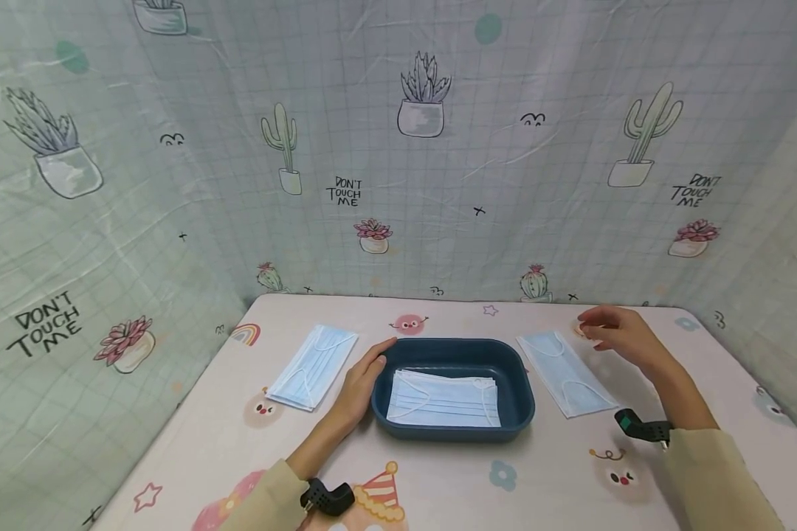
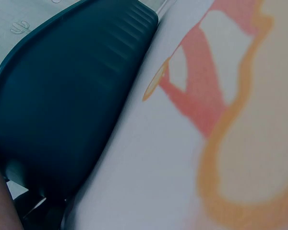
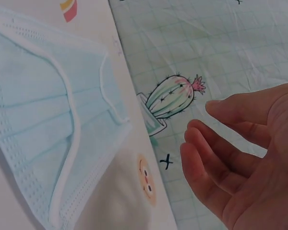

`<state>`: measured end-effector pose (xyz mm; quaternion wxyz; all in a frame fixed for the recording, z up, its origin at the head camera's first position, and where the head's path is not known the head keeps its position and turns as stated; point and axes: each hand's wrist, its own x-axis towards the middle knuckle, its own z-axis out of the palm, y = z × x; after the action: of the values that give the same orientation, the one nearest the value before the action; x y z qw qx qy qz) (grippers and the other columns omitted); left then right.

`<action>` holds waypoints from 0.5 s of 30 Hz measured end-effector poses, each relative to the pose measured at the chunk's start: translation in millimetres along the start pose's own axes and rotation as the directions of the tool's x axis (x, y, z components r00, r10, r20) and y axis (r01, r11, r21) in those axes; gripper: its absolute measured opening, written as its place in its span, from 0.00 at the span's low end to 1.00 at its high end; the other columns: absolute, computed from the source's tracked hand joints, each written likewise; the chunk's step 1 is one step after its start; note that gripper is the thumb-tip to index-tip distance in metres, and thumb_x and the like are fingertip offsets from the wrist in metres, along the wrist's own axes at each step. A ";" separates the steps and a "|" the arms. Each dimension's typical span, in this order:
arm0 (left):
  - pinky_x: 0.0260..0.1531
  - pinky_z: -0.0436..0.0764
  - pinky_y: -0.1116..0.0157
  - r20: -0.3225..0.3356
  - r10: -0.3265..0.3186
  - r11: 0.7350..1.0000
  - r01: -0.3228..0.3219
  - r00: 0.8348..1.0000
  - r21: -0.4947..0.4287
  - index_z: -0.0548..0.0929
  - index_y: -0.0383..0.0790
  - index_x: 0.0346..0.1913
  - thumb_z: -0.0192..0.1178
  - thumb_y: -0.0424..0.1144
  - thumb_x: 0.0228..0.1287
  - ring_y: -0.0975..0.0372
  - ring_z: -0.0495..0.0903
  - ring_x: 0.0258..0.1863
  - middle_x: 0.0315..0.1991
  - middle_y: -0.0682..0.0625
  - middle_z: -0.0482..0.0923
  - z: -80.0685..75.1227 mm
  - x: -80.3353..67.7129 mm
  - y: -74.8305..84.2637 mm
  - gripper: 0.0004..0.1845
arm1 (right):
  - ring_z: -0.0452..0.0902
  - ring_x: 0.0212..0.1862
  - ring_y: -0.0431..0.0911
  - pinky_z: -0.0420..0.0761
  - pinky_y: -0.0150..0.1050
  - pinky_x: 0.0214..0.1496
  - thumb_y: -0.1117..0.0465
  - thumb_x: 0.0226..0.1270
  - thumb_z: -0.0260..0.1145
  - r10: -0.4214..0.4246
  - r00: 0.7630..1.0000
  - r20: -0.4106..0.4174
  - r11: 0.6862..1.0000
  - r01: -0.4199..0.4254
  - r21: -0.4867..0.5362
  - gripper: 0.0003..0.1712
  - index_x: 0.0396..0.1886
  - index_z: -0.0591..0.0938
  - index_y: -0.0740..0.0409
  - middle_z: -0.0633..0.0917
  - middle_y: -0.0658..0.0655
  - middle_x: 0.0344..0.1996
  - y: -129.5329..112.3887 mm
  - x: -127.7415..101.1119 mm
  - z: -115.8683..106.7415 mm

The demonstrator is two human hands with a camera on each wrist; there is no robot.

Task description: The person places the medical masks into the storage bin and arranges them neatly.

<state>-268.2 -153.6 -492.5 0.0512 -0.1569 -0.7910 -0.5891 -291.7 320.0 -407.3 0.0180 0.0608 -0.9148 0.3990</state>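
Note:
A dark blue rectangular bin [image 1: 453, 434] stands mid-table with pale blue face masks [image 1: 443, 402] lying in it. My left hand [image 1: 360, 385] rests along the bin's left side, its fingers reaching towards the far left corner of the rim. In the left wrist view the bin's outer wall [image 2: 72, 96] fills the left part, and little of the hand shows. My right hand [image 1: 620, 335] is raised over the table, beside the right face mask [image 1: 566, 372], with loosely bent fingers and nothing held. The right wrist view shows this hand [image 3: 240, 153] apart from that mask [image 3: 43, 110].
Another face mask [image 1: 312, 366] lies left of the bin, beyond the left forearm. A printed white cloth [image 1: 438, 479] covers the table. A grid-patterned curtain [image 1: 345, 147] with cactus drawings rises behind the table and along its sides.

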 end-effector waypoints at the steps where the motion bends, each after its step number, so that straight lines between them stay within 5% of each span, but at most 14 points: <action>1: 0.81 0.56 0.46 0.001 0.000 1.000 0.000 1.000 -0.005 0.74 0.54 0.73 0.43 0.43 0.83 0.54 0.62 0.80 0.75 0.53 0.71 -0.2 -0.1 -0.1 0.22 | 0.82 0.47 0.44 0.86 0.29 0.41 0.55 0.79 0.61 0.006 1.000 -0.006 1.000 -0.006 -0.010 0.27 0.65 0.75 0.72 0.81 0.75 0.58 1.1 0.1 0.4; 9: 0.82 0.55 0.46 0.003 -0.001 0.999 0.001 1.000 -0.033 0.75 0.53 0.73 0.44 0.42 0.83 0.55 0.62 0.80 0.75 0.52 0.72 -1.5 -2.1 -0.2 0.22 | 0.79 0.53 0.58 0.84 0.35 0.45 0.55 0.77 0.63 0.059 0.997 -0.045 0.993 -0.063 -0.098 0.25 0.63 0.77 0.70 0.82 0.73 0.57 10.8 0.4 4.0; 15: 0.82 0.56 0.47 0.010 -0.006 1.000 0.006 1.000 -0.030 0.74 0.55 0.73 0.44 0.42 0.83 0.56 0.63 0.80 0.75 0.54 0.71 -1.8 -1.3 0.8 0.22 | 0.79 0.56 0.65 0.84 0.53 0.52 0.58 0.75 0.65 0.053 0.998 -0.031 0.985 -0.058 -0.161 0.24 0.61 0.78 0.71 0.82 0.75 0.57 13.1 1.0 3.7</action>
<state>-266.9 -155.4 -491.6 0.0433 -0.1580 -0.7829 -0.6002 -294.3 326.0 -419.3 0.0241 0.0282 -0.9451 0.3247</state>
